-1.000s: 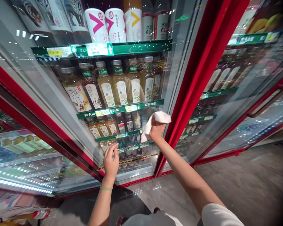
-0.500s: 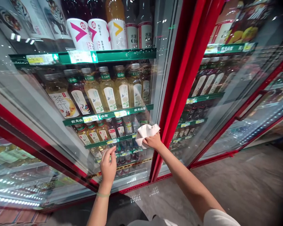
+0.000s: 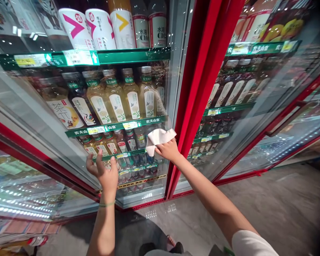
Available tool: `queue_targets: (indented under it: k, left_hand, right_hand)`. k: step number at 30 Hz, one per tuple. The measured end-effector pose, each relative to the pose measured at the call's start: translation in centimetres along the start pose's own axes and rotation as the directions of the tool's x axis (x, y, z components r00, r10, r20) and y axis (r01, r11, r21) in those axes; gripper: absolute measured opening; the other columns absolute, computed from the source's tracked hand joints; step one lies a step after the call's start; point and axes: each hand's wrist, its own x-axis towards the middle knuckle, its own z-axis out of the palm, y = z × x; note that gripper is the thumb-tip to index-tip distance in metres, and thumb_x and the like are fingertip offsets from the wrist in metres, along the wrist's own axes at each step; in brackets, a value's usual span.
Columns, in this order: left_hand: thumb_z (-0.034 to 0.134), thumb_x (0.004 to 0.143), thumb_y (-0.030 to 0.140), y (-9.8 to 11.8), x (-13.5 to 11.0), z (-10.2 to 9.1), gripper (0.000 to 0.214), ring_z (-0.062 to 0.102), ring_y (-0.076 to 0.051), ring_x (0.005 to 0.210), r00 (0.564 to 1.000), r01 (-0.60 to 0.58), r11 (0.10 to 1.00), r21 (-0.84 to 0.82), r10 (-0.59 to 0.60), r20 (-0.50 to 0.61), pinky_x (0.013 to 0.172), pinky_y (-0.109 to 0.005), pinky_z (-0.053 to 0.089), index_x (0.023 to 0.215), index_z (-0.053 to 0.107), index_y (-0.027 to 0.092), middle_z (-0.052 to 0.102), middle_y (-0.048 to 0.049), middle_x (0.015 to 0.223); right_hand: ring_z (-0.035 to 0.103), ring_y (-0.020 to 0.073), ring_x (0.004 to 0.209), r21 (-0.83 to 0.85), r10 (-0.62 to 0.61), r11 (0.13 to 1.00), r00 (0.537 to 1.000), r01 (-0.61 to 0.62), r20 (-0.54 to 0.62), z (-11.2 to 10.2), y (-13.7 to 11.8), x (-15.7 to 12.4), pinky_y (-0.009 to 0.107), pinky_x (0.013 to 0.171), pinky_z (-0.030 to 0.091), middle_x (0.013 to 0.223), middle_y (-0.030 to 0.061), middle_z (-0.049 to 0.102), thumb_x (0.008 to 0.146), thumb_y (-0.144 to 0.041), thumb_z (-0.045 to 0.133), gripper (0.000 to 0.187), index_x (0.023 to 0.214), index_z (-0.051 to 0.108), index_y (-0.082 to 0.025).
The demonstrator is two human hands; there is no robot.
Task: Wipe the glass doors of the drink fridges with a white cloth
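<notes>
A crumpled white cloth (image 3: 160, 138) is bunched under my right hand (image 3: 168, 149), whose fingers press it against the glass door (image 3: 138, 156) close to the red frame. My left hand (image 3: 105, 174) is raised in front of the same pane, fingers spread and holding nothing. I cannot tell whether it touches the glass. A thin green band (image 3: 106, 204) circles my left wrist. Behind the glass, tea bottles (image 3: 117, 103) stand in a row on a green-edged shelf (image 3: 112, 127), with smaller bottles lower down.
A red door frame (image 3: 192, 96) divides this cooler section from the one on the right, which also holds bottles. Farther right is a door handle (image 3: 286, 119). Grey floor (image 3: 266, 209) lies below. Items in packaging (image 3: 29, 227) sit at the lower left.
My left hand has shifted left and its fingers have spread apart. The right hand and cloth sit slightly higher and farther left in view. The whole view has shifted a little.
</notes>
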Motion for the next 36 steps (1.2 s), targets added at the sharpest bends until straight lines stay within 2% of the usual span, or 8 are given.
queue_targets:
  k: [4, 9, 12, 14, 16, 22, 29, 36]
  left_hand:
    - [0.064, 0.093, 0.045, -1.6, 1.3, -0.4, 0.065, 0.026, -0.036, 0.152, 0.998, -0.013, 0.999, 0.044, 0.010, 0.068, 0.125, -0.059, 0.021, 0.149, 0.044, 0.019, 0.032, -0.0211, 0.155]
    - [0.072, 0.084, 0.056, -5.1, 3.8, -0.7, 0.088, 0.010, -0.044, 0.156, 0.988, -0.060, 0.994, 0.092, 0.046, 0.149, 0.122, -0.069, 0.012, 0.155, 0.035, 0.019, 0.020, -0.0239, 0.162]
    - [0.072, 0.081, 0.062, -7.2, 4.7, -0.6, 0.094, -0.009, -0.049, 0.156, 0.973, -0.107, 0.986, 0.130, 0.077, 0.217, 0.120, -0.072, -0.004, 0.154, 0.037, 0.016, 0.003, -0.0261, 0.166]
    - [0.069, 0.082, 0.064, -8.1, 4.8, -0.4, 0.094, -0.017, -0.050, 0.154, 0.964, -0.125, 0.983, 0.138, 0.087, 0.250, 0.117, -0.073, -0.010, 0.154, 0.037, 0.014, -0.003, -0.0271, 0.167]
    - [0.067, 0.083, 0.065, -8.5, 4.7, -0.1, 0.094, -0.020, -0.050, 0.153, 0.958, -0.132, 0.983, 0.129, 0.093, 0.270, 0.115, -0.075, -0.013, 0.155, 0.035, 0.013, -0.004, -0.0280, 0.167]
    - [0.061, 0.086, 0.068, -8.2, 4.6, 0.1, 0.093, -0.023, -0.051, 0.152, 0.954, -0.152, 0.981, 0.118, 0.114, 0.276, 0.110, -0.081, -0.014, 0.155, 0.035, 0.010, -0.005, -0.0332, 0.166]
    - [0.059, 0.087, 0.068, -8.2, 4.6, 0.2, 0.094, -0.024, -0.051, 0.151, 0.951, -0.159, 0.974, 0.159, 0.108, 0.290, 0.111, -0.079, -0.013, 0.153, 0.038, 0.003, -0.005, -0.0360, 0.165]
    - [0.052, 0.090, 0.071, -7.7, 4.6, 0.1, 0.096, -0.024, -0.052, 0.151, 0.942, -0.142, 0.970, 0.199, 0.071, 0.327, 0.112, -0.077, -0.014, 0.152, 0.038, 0.000, -0.005, -0.0353, 0.165]
  right_hand:
    - [0.056, 0.0259, 0.098, -0.027, 0.055, 0.998, 0.997, -0.056, -0.054, -0.7, -1.5, 1.7, 0.040, 0.088, 0.028, 0.094, 0.0091, 0.074, 0.102, -0.043, 0.046, 0.037, 0.116, 0.076, -0.029]
    - [0.056, 0.0223, 0.093, 0.047, -0.271, 0.962, 0.956, 0.268, 0.115, -0.9, 0.0, 1.6, 0.037, 0.087, 0.030, 0.090, 0.0051, 0.075, 0.101, -0.046, 0.047, 0.038, 0.098, 0.080, -0.028]
    - [0.056, 0.0245, 0.095, -0.013, -0.124, 0.992, 0.979, 0.128, 0.160, -1.5, 0.9, 1.4, 0.040, 0.090, 0.029, 0.092, 0.0074, 0.074, 0.100, -0.046, 0.048, 0.037, 0.104, 0.080, -0.027]
    - [0.055, 0.0278, 0.101, -0.081, 0.053, 0.996, 0.991, -0.043, 0.123, -1.7, 0.1, 1.7, 0.042, 0.094, 0.029, 0.100, 0.0101, 0.074, 0.100, -0.045, 0.047, 0.039, 0.120, 0.076, -0.026]
    - [0.054, 0.0301, 0.106, -0.104, 0.136, 0.987, 0.985, -0.125, 0.109, -1.6, -1.4, 2.1, 0.044, 0.096, 0.029, 0.110, 0.0115, 0.072, 0.101, -0.045, 0.045, 0.044, 0.134, 0.068, -0.028]
    - [0.055, 0.0308, 0.107, -0.075, 0.142, 0.989, 0.971, -0.130, 0.191, -0.4, -4.8, 2.1, 0.045, 0.098, 0.031, 0.116, 0.0126, 0.071, 0.102, -0.044, 0.043, 0.046, 0.142, 0.062, -0.029]
    - [0.054, 0.0340, 0.114, -0.112, 0.215, 0.973, 0.971, -0.203, 0.102, 1.5, -6.8, 1.8, 0.047, 0.100, 0.032, 0.129, 0.0153, 0.067, 0.101, -0.042, 0.042, 0.056, 0.156, 0.044, -0.029]
    - [0.057, 0.0322, 0.106, -0.098, 0.219, 0.973, 0.969, -0.209, 0.115, 1.1, -3.3, 1.1, 0.045, 0.097, 0.032, 0.108, 0.0117, 0.074, 0.096, -0.040, 0.047, 0.048, 0.138, 0.066, -0.029]
